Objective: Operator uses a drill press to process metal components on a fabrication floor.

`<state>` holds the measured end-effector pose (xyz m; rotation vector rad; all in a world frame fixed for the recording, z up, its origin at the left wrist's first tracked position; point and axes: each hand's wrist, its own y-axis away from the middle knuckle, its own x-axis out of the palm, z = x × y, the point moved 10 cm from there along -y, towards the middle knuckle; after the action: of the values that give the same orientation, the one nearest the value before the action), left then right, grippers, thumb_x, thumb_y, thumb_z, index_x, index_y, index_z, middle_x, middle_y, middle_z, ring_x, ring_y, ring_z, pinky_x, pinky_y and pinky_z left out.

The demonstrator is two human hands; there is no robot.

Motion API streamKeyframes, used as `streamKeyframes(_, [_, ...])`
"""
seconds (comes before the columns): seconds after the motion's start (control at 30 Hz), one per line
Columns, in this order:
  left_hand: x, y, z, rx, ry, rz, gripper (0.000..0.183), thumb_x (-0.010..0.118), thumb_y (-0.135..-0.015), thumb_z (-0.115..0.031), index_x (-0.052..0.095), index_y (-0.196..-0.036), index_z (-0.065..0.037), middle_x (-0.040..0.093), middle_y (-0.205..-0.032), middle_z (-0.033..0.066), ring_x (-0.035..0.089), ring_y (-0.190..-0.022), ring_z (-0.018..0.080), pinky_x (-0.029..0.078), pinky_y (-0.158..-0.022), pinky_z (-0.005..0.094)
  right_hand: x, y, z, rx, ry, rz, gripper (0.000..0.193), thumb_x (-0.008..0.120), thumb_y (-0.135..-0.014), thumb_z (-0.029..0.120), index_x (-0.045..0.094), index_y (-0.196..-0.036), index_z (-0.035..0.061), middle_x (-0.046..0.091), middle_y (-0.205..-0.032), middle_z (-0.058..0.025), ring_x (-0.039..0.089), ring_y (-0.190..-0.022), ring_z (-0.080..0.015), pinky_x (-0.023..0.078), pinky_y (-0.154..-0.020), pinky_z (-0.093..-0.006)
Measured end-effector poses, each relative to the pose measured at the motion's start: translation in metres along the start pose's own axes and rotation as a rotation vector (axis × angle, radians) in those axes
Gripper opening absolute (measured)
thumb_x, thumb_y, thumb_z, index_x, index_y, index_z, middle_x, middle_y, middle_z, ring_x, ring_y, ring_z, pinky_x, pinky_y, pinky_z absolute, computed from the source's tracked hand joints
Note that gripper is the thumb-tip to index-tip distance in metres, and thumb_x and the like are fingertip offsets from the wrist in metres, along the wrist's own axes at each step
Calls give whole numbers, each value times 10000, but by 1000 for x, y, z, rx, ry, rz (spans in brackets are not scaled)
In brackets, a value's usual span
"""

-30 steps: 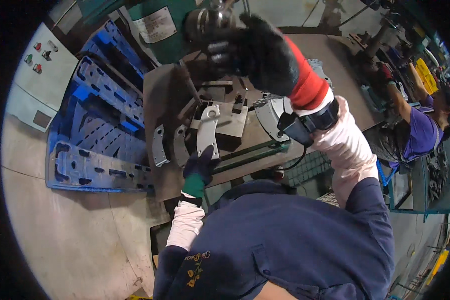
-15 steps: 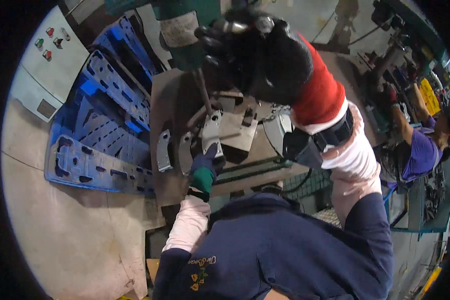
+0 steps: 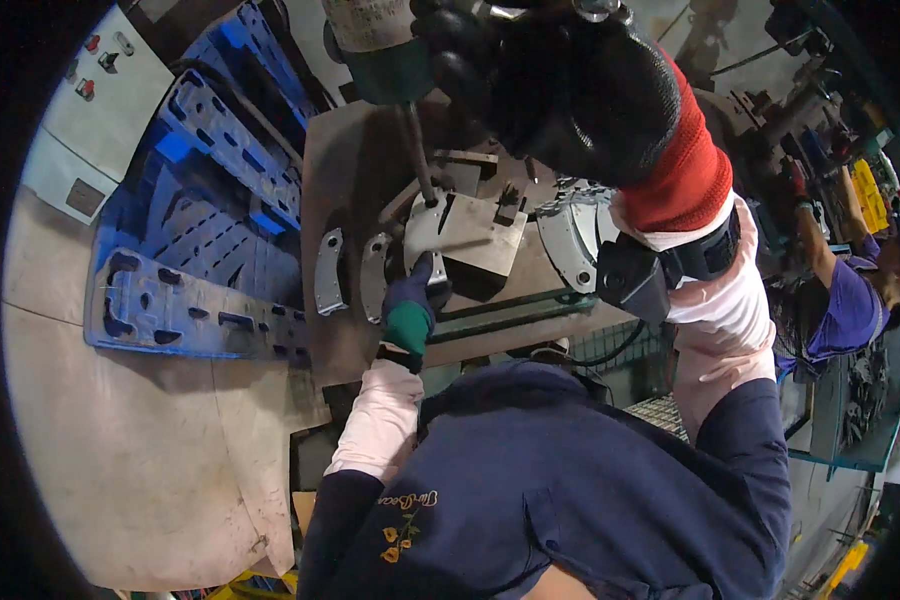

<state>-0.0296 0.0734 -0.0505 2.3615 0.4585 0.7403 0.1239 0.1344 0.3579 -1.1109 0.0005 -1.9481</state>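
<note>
My left hand (image 3: 410, 288), in a dark glove with a green cuff, grips the near end of a curved grey metal plate (image 3: 425, 232), thumb on top. This plate lies against a blocky metal fixture (image 3: 485, 240) on the bench. A long rod-like bit (image 3: 417, 155) comes down from the green machine head (image 3: 390, 75) to the plate's far end, where its tip covers the hole. Up close, my right hand (image 3: 560, 95), in a black glove with a red cuff, is raised beside the machine head with its fingers curled; shiny metal shows at them, but what they hold is hidden.
Two similar curved plates (image 3: 330, 272) lie left of my left hand, and more plates (image 3: 575, 245) are stacked right of the fixture. Blue plastic pallets (image 3: 200, 320) and a control box (image 3: 100, 110) stand left. A co-worker in purple (image 3: 845, 310) is at the right.
The bit's tip has come onto the plate's far hole, which showed uncovered before. My right hand has shifted up and right in view. My left hand still holds the plate.
</note>
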Motion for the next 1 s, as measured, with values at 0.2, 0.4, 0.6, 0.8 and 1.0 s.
streamKeyframes(0.2, [8, 8, -15, 183, -159, 0, 385, 661, -791, -344, 582, -914, 12, 616, -881, 142, 610, -710, 238, 552, -604, 332, 3, -3, -6, 33, 32, 199, 391, 463, -912, 239, 425, -1234, 19, 488, -1244, -146, 516, -1078, -260, 428, -906, -356])
streamKeyframes(0.4, [5, 1, -9, 126, -35, -60, 430, 697, -768, -294, 566, -1092, -43, 619, -875, 130, 620, -752, 256, 551, -617, 335, 2, 0, -5, 25, 59, 185, 387, 466, -907, 286, 452, -1193, 27, 502, -1205, -142, 527, -1042, -255, 418, -909, -360])
streamKeyframes(0.6, [19, 14, -25, 276, -182, 0, 369, 688, -777, -305, 553, -993, -38, 601, -836, 130, 612, -713, 257, 551, -593, 367, -1, 7, -6, 31, 98, 170, 391, 470, -902, 334, 480, -1153, 35, 516, -1166, -137, 537, -1005, -250, 407, -912, -363])
streamKeyframes(0.8, [8, 8, -8, 86, 38, -90, 372, 682, -783, -307, 539, -990, -33, 589, -841, 125, 608, -712, 253, 552, -605, 375, -13, 19, -20, 99, 194, 185, 403, 473, -897, 381, 508, -1113, 43, 531, -1127, -133, 547, -969, -246, 396, -916, -367])
streamKeyframes(1.0, [3, -12, -5, 152, -48, -5, 427, 677, -786, -278, 465, -1122, -119, 584, -868, 119, 607, -705, 244, 550, -597, 360, -8, 31, -65, 107, -104, 168, 341, 501, -886, 351, 520, -982, 24, 471, -779, -3, 482, -682, -106, 429, -681, -251])
